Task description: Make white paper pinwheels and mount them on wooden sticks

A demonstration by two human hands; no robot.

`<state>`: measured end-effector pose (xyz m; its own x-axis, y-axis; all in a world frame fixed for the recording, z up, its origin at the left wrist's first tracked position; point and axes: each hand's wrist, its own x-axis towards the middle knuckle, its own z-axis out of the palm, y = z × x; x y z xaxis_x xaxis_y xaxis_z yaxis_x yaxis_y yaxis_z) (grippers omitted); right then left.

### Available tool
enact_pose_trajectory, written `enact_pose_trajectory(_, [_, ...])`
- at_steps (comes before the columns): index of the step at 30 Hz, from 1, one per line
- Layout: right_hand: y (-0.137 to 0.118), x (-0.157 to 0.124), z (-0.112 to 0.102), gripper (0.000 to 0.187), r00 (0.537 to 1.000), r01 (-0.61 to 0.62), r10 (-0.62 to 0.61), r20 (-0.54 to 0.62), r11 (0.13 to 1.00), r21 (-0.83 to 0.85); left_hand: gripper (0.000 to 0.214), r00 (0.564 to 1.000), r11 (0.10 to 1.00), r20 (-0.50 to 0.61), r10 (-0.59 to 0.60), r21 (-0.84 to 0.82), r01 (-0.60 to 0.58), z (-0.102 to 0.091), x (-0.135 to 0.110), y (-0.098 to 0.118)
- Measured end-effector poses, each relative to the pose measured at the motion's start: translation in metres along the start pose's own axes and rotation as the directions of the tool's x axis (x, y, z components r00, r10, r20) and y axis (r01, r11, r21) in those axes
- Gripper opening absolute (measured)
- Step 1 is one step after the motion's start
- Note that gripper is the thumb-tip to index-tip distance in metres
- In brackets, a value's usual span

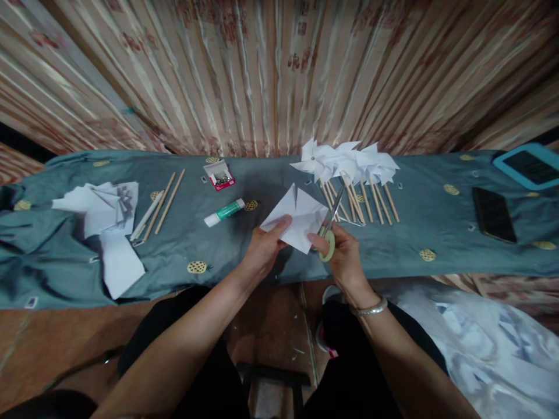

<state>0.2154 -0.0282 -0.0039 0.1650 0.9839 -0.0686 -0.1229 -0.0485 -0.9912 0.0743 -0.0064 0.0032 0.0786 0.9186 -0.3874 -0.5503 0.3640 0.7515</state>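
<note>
My left hand (265, 243) grips the left side of a white paper square (299, 218), thumb on top and fingers underneath. A slit runs inward from the paper's top corner. My right hand (343, 250) is closed around the light green handles of a pair of scissors (328, 235). Their blades point up and away, beside the paper's right corner. The right thumb and fingers also lie close to the paper's lower right edge; whether they pinch it I cannot make out. Behind the scissors lie several white paper pinwheels (345, 162) on wooden sticks (371, 201).
A glue stick (225, 212) and a red box of small metal pieces (219, 174) lie left of centre. Further left are loose sticks (169, 201) and stacked paper (107, 209). A phone (494, 214) and a blue-framed tablet (530, 166) lie right. A plastic bag (480, 337) stands below.
</note>
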Motion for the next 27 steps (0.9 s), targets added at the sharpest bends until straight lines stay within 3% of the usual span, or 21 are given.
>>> enact_pose_trajectory(7, [-0.011,-0.013,-0.005,0.036,0.983,-0.04,0.061,0.17,0.991,-0.125,0.04,0.99,0.993,-0.072,0.121,0.01,-0.121,-0.003,0.014,0.015])
enact_pose_trajectory(11, [-0.006,-0.024,-0.011,0.046,0.934,-0.11,0.142,0.327,0.987,-0.114,0.029,0.969,0.978,-0.132,0.21,0.017,-0.21,-0.005,0.021,0.027])
enact_pose_trajectory(15, [0.0,-0.031,-0.012,0.045,0.866,-0.136,0.2,0.459,0.976,-0.169,0.028,0.965,0.973,-0.124,0.233,0.019,-0.232,-0.004,0.022,0.032])
enact_pose_trajectory(18, [0.002,-0.032,-0.011,0.044,0.847,-0.151,0.231,0.478,0.968,-0.2,0.027,0.965,0.974,-0.129,0.227,0.046,-0.222,-0.002,0.022,0.033])
enact_pose_trajectory(27, [0.005,-0.031,-0.005,0.043,0.853,-0.193,0.238,0.464,0.971,-0.143,0.017,0.975,0.977,-0.11,0.193,0.112,-0.181,0.0,0.02,0.027])
